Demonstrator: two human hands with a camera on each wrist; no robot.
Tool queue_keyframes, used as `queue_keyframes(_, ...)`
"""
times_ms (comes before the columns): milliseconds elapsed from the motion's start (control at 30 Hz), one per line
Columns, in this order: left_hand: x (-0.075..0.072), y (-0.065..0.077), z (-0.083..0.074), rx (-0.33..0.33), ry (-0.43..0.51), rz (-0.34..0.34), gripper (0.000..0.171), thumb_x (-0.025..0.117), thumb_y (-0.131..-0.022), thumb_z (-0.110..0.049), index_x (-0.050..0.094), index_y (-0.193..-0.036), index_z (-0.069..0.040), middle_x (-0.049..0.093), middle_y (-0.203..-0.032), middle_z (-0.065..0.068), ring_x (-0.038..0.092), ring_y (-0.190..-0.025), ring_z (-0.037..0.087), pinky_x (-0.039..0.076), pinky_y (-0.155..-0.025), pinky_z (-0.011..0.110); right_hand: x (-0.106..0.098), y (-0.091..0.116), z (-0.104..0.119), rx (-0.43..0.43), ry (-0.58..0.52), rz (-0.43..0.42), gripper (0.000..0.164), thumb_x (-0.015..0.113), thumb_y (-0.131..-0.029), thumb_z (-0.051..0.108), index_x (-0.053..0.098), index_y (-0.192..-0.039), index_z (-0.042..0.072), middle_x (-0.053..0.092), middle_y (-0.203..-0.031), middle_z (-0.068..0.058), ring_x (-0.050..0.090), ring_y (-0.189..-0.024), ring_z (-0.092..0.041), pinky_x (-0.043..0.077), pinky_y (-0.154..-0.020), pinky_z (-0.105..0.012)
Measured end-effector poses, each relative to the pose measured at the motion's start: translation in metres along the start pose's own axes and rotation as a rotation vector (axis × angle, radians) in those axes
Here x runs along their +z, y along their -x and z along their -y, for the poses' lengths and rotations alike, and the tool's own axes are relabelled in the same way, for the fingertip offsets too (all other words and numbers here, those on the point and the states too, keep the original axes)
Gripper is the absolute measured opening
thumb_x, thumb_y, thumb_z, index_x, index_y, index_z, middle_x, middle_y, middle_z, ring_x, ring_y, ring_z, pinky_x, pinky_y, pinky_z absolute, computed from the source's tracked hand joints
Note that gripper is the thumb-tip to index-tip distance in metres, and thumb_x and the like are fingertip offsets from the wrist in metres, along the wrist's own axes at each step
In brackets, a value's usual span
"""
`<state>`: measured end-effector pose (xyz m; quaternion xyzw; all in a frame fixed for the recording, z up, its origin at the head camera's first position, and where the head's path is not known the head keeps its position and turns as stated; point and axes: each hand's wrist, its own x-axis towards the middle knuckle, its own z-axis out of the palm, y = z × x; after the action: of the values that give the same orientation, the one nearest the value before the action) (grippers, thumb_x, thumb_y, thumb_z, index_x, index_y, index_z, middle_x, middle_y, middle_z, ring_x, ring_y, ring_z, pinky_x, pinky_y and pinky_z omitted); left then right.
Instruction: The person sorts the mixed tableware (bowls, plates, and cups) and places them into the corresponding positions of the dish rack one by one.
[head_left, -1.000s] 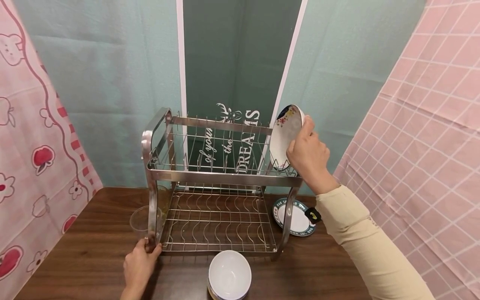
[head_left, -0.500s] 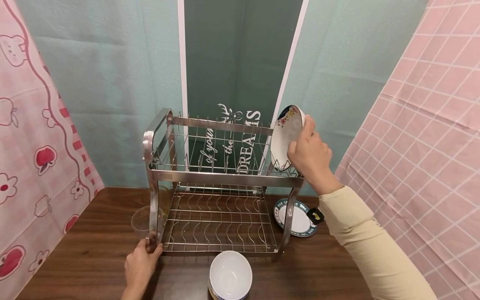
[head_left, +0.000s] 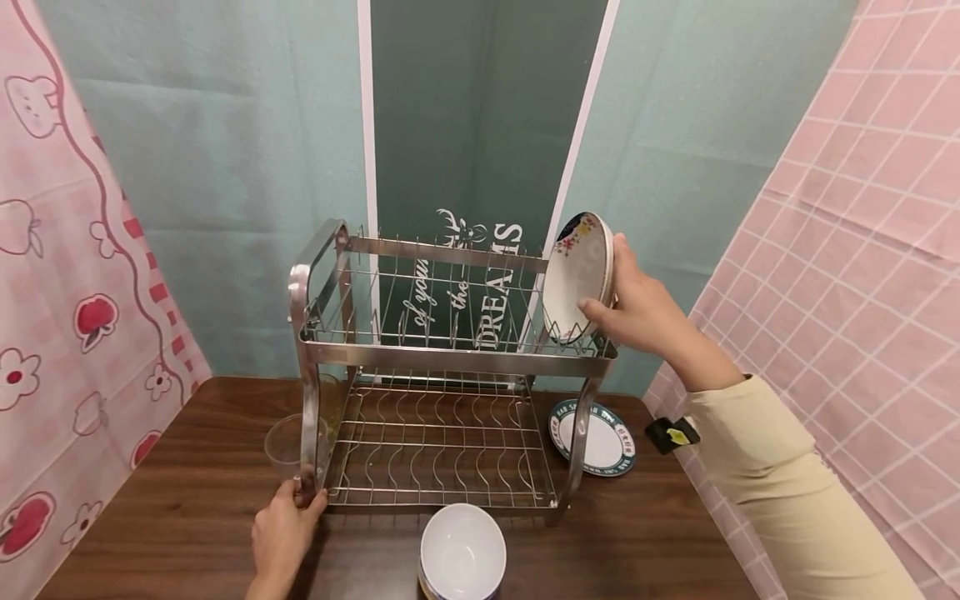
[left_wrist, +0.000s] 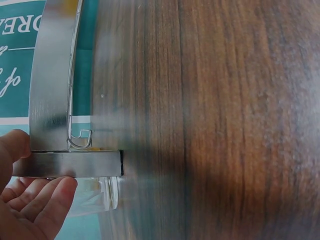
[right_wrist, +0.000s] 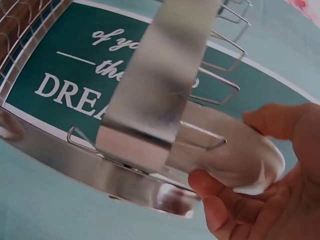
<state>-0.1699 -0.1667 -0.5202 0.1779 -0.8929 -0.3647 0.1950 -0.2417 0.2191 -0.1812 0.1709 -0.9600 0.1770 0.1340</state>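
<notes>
A two-tier metal dish rack [head_left: 457, 358] stands on the table. At its lower front left corner my left hand [head_left: 283, 529] grips the leg; in the left wrist view, the thumb and fingers lie on opposite sides of the metal leg [left_wrist: 75, 164]. A white shallow bowl [head_left: 572, 279] with a floral inner rim stands on edge at the right end of the upper tier. My right hand [head_left: 641, 308] holds its right side, thumb in front and the other fingers partly hidden behind. In the right wrist view, fingers curve around the bowl [right_wrist: 225, 145].
White bowls, seemingly stacked [head_left: 462, 550], sit in front of the rack. A plate with a green patterned rim [head_left: 596, 442] lies to the right, partly behind a rack leg. A clear plastic container [head_left: 288, 442] stands left of the rack. Curtains hang around the wooden table [head_left: 187, 500].
My right hand has shifted right and turned, so its thumb shows across the bowl's front. The bowl has stayed on the upper tier. My left hand remains at the leg.
</notes>
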Motion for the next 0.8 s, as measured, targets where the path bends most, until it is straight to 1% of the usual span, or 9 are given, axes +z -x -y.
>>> queue_keyframes(67,0.000,0.000,0.000,-0.002,-0.002,-0.001,0.031,0.072,-0.076,-0.024,0.059,-0.090,0.000,0.065,-0.081,0.022,0.055,-0.078,0.055,0.040,-0.062,0.058,-0.003,0.001,-0.002,-0.021,-0.039,0.034,0.095,0.062,-0.089,0.026,-0.010,-0.145,0.001,0.047,-0.120,-0.036,0.056,-0.096,-0.045,0.044,-0.080,-0.054)
queue_keyframes(133,0.000,0.000,0.000,-0.003,-0.004,0.003,0.031,0.071,-0.076,-0.024,0.059,-0.091,0.000,0.065,-0.081,0.022,0.055,-0.078,0.055,0.040,-0.062,0.058,-0.005,0.003,-0.006,-0.032,-0.077,0.064,0.095,0.062,-0.089,0.026,-0.010,-0.146,0.004,0.053,-0.113,-0.032,0.061,-0.090,-0.039,0.047,-0.074,-0.049)
queue_keyframes(200,0.000,0.000,0.000,-0.005,-0.005,0.003,0.031,0.072,-0.076,-0.024,0.058,-0.090,0.000,0.065,-0.081,0.023,0.055,-0.077,0.055,0.040,-0.062,0.058,-0.007,0.004,-0.010,-0.040,-0.103,0.092,0.094,0.062,-0.090,0.025,-0.010,-0.147,0.006,0.055,-0.111,-0.029,0.063,-0.088,-0.035,0.049,-0.071,-0.045)
queue_keyframes(300,0.000,0.000,0.000,-0.004,-0.002,-0.008,0.031,0.072,-0.075,-0.024,0.058,-0.089,0.000,0.065,-0.080,0.023,0.055,-0.077,0.055,0.040,-0.062,0.058,-0.010,0.008,-0.013,-0.047,-0.107,0.118,0.092,0.063,-0.089,0.022,-0.007,-0.147,0.007,0.056,-0.111,-0.027,0.064,-0.087,-0.032,0.048,-0.070,-0.045)
queue_keyframes(367,0.000,0.000,0.000,-0.002,0.000,-0.013,0.030,0.072,-0.075,-0.023,0.058,-0.088,0.000,0.065,-0.079,0.022,0.055,-0.077,0.054,0.040,-0.062,0.058,-0.012,0.011,-0.015,-0.060,-0.084,0.122,0.091,0.063,-0.089,0.021,-0.004,-0.147,0.005,0.051,-0.116,-0.030,0.063,-0.088,-0.034,0.047,-0.073,-0.048)
queue_keyframes(467,-0.001,-0.001,-0.001,0.000,0.001,-0.009,0.030,0.072,-0.076,-0.023,0.059,-0.089,0.000,0.065,-0.079,0.021,0.056,-0.077,0.054,0.040,-0.062,0.058,-0.015,0.015,-0.018,-0.074,-0.023,0.128,0.088,0.064,-0.088,0.021,0.002,-0.147,0.001,0.039,-0.124,-0.035,0.057,-0.094,-0.040,0.044,-0.077,-0.053)
queue_keyframes(567,-0.001,-0.001,-0.001,-0.003,-0.001,0.004,0.031,0.072,-0.076,-0.024,0.058,-0.090,0.000,0.065,-0.081,0.022,0.055,-0.078,0.055,0.040,-0.063,0.059,-0.018,0.019,-0.020,-0.065,0.032,0.164,0.084,0.064,-0.088,0.024,0.009,-0.146,-0.002,0.031,-0.129,-0.036,0.051,-0.100,-0.043,0.040,-0.081,-0.056)
queue_keyframes(700,-0.001,0.000,-0.001,-0.014,0.000,0.012,0.032,0.071,-0.077,-0.025,0.059,-0.092,0.000,0.065,-0.084,0.023,0.055,-0.080,0.055,0.040,-0.063,0.059,-0.021,0.025,-0.025,-0.032,0.067,0.233,0.079,0.062,-0.089,0.029,0.016,-0.145,-0.003,0.030,-0.131,-0.035,0.049,-0.104,-0.044,0.038,-0.083,-0.057)
queue_keyframes(800,-0.001,0.000,-0.001,-0.017,0.003,0.020,0.032,0.071,-0.077,-0.025,0.059,-0.093,0.000,0.065,-0.084,0.023,0.054,-0.080,0.055,0.040,-0.063,0.059,-0.020,0.028,-0.032,-0.028,0.066,0.252,0.073,0.061,-0.090,0.029,0.022,-0.142,-0.004,0.034,-0.130,-0.035,0.048,-0.107,-0.046,0.038,-0.084,-0.059)
